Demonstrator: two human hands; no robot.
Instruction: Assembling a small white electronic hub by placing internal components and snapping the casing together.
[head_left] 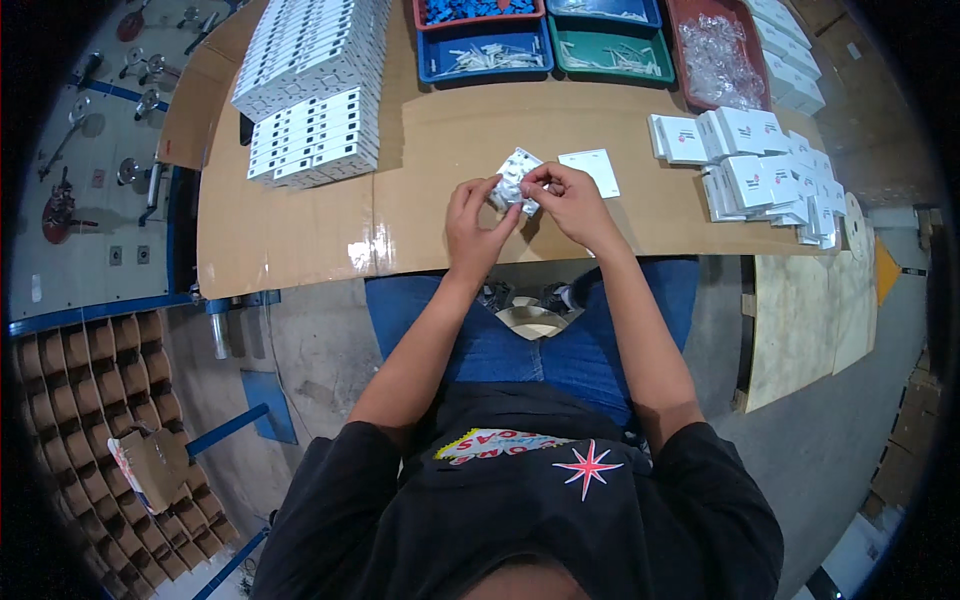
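Observation:
Close to the table's near edge, my left hand (472, 225) grips a small white moulded plastic part (518, 168), tilted up off the cardboard. Thumb and fingers wrap its left and lower sides. My right hand (572, 205) is closed in a pinch against the part's right side, its fingertips touching it. Whatever sits between those fingertips is too small to make out. Just beyond my right hand a flat white square plate (597, 172) lies on the cardboard, partly covered by that hand.
Cardboard covers the table (310, 230). Tall stacks of white pieces (315, 135) stand at the left; piled white boxes (755, 180) lie at the right. Along the back are a blue tray (487, 78) and a green tray (612, 80) of slim white parts, and a red tray (755, 45) of clear pieces.

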